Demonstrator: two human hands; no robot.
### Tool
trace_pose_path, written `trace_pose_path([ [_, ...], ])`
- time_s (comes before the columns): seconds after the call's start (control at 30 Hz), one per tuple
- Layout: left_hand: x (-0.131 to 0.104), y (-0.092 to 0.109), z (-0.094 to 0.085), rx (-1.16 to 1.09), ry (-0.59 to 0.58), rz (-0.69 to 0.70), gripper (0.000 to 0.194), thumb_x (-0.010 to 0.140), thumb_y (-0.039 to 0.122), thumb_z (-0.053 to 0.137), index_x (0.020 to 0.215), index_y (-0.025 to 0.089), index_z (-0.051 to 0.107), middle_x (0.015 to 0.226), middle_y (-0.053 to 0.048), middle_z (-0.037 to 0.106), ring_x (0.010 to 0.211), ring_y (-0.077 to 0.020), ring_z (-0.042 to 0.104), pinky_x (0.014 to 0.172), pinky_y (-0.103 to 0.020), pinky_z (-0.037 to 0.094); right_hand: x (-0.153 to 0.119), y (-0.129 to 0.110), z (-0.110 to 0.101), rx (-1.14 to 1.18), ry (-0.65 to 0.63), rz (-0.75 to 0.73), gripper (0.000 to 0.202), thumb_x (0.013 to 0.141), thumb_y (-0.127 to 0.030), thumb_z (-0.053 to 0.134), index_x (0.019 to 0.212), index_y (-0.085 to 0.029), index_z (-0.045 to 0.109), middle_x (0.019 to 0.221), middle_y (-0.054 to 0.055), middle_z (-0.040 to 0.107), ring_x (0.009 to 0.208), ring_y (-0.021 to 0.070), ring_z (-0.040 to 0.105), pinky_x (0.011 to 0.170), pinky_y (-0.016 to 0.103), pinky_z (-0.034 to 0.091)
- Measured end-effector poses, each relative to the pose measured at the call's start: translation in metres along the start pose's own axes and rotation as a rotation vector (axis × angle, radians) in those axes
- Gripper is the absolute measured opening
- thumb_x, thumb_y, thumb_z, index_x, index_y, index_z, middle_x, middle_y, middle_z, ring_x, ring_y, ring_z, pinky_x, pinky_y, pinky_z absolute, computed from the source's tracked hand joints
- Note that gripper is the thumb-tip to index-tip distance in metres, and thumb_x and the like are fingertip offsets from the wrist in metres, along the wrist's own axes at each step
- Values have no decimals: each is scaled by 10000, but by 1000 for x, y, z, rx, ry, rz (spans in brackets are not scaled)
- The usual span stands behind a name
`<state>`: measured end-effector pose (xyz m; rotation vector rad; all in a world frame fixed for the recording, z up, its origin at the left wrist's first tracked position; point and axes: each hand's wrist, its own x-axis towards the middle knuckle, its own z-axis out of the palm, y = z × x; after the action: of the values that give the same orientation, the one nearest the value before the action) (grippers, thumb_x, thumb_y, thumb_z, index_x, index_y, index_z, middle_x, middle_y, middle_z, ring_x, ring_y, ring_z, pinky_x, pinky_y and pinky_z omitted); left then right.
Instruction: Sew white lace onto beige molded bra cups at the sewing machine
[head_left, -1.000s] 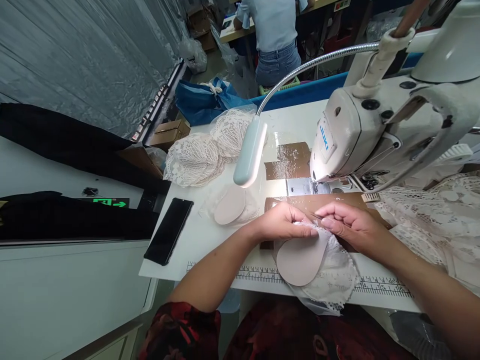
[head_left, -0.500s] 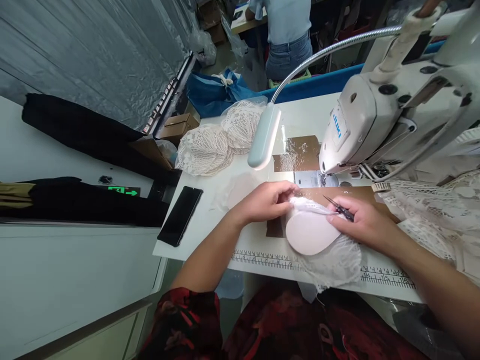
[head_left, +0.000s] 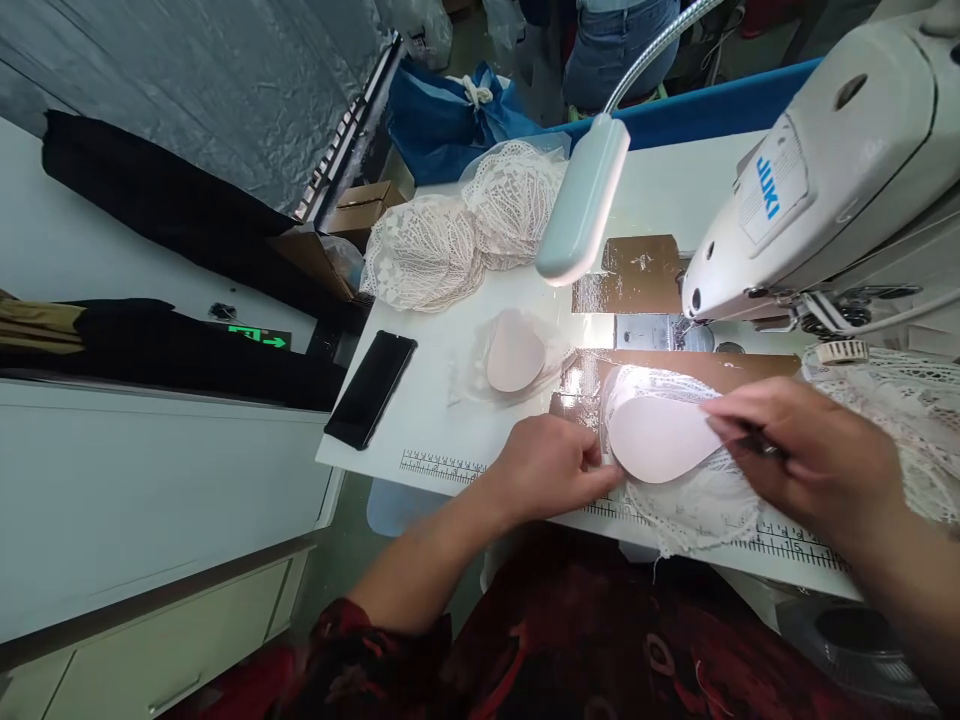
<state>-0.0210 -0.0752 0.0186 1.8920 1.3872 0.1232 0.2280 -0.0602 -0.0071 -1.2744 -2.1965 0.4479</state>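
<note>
A pale pink teardrop-shaped pad lies on a white lace piece at the table's front edge. My left hand is closed at the left edge of the lace, thumb and curled fingers gripping its rim. In my right hand is a dark pair of thread snips, mostly hidden by the fingers. The same hand's thumb and forefinger pinch the pad's narrow right tip. Just behind the pad stands a white sewing machine, its needle area over a metal plate.
A second pink pad on sheer lace lies left of the machine. Lace stacks sit at the back left, more lace at the right. A black phone rests near the left edge. A lamp hangs over the table. Someone sits beyond.
The lace and pad now lie flatter on the table. My left hand has moved from the top of the lace down to its left edge; my right hand has shifted to the pad's tip. The view has tilted down.
</note>
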Motion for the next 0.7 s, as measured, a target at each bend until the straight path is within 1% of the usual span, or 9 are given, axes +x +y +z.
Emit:
trace_pose_path([
  [0.07, 1, 0, 4, 17, 16, 26, 273, 831, 286, 586, 589, 158, 581, 552, 17, 557, 517, -95, 421, 544, -250, 233, -5, 0, 10, 42, -118, -216, 335, 878, -226, 469, 1129, -322, 669, 1112, 58, 712, 955, 255, 678, 761, 386, 532],
  [0.1, 1, -1, 3, 15, 14, 39, 266, 831, 251, 562, 582, 158, 562, 541, 22, 533, 513, -93, 407, 544, -251, 231, -7, 1, 16, 44, -167, -287, 393, 877, -191, 454, 1181, -331, 659, 1190, 47, 695, 1003, 246, 676, 777, 371, 542],
  [0.17, -1, -3, -1, -23, 15, 57, 256, 825, 222, 542, 577, 159, 533, 527, 33, 489, 514, -91, 391, 541, -247, 237, -9, 2, 26, 8, -240, -362, 474, 889, -149, 430, 1290, -330, 607, 1339, 43, 624, 1067, 249, 663, 775, 358, 555],
  [0.2, -3, -5, -3, -58, 22, 61, 245, 820, 215, 543, 582, 160, 527, 527, 39, 475, 517, -90, 391, 541, -241, 246, -10, 2, 29, -13, -264, -394, 492, 896, -145, 424, 1329, -321, 578, 1380, 49, 593, 1069, 255, 663, 758, 360, 562],
  [0.3, -9, -10, -7, -165, 50, 63, 213, 811, 199, 547, 602, 159, 534, 538, 50, 461, 527, -82, 398, 544, -221, 276, -9, 1, 33, -87, -310, -429, 490, 906, -153, 408, 1356, -285, 551, 1424, 65, 551, 1034, 265, 668, 719, 375, 568],
  [0.47, -13, -14, -4, -235, 63, 76, 182, 806, 183, 553, 627, 154, 568, 555, 53, 485, 535, -73, 412, 553, -208, 301, -8, -2, 30, -129, -340, -423, 486, 890, -149, 414, 1336, -272, 559, 1433, 75, 542, 1000, 254, 669, 720, 369, 562],
  [0.57, -14, -15, -3, -241, 46, 87, 191, 818, 194, 548, 633, 155, 578, 560, 50, 484, 541, -75, 415, 557, -208, 310, -8, -4, 30, -92, -336, -413, 496, 872, -149, 437, 1337, -269, 562, 1425, 97, 546, 968, 266, 671, 702, 383, 559],
  [0.63, -13, -15, -6, -237, 27, 91, 197, 829, 209, 547, 641, 158, 582, 568, 48, 482, 550, -79, 420, 560, -207, 318, -8, -4, 31, -91, -322, -423, 494, 859, -132, 446, 1320, -249, 578, 1412, 112, 555, 964, 273, 670, 706, 388, 558],
  [0.7, -10, -14, -12, -237, 17, 92, 179, 849, 240, 549, 701, 162, 613, 624, 35, 538, 591, -89, 461, 583, -208, 345, -8, -4, 32, -106, -307, -435, 493, 843, -111, 447, 1297, -233, 597, 1400, 123, 565, 965, 271, 669, 712, 387, 560],
])
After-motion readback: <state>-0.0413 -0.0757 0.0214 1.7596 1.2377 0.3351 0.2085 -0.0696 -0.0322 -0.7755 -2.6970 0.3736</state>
